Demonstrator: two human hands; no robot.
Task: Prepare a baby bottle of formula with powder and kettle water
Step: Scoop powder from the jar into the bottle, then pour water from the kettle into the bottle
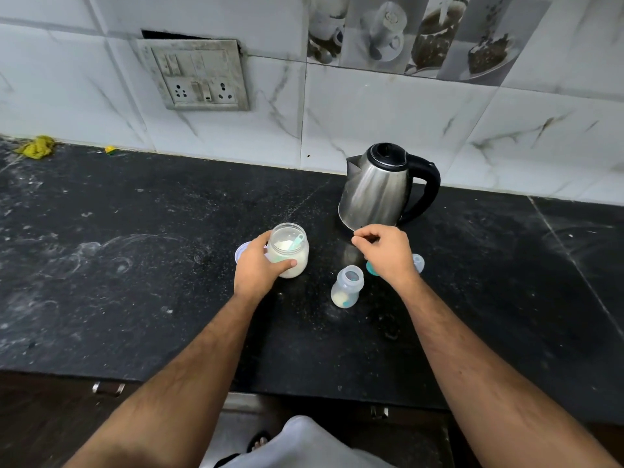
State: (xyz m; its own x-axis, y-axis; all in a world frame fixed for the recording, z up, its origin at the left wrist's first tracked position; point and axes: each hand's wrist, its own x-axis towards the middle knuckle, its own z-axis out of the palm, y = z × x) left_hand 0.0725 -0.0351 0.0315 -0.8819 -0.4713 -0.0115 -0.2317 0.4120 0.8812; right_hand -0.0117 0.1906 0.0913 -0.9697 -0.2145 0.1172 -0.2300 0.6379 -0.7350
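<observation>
A clear jar of white formula powder (293,261) stands open on the black counter, a teal scoop (296,242) lying inside it. My left hand (261,265) grips the jar from the left. The open baby bottle (347,287) stands to the right of the jar with some white powder at its bottom. My right hand (385,251) hovers between the bottle and the steel kettle (378,190), fingers curled and holding nothing that I can see. The teal bottle ring (371,267) and the clear cap (418,262) lie partly hidden under that hand.
The jar's lid (242,254) lies behind my left hand. The tiled wall with a socket panel (197,76) runs along the back. A yellow cloth (36,146) sits at the far left. The counter's front edge (304,393) is close to my body.
</observation>
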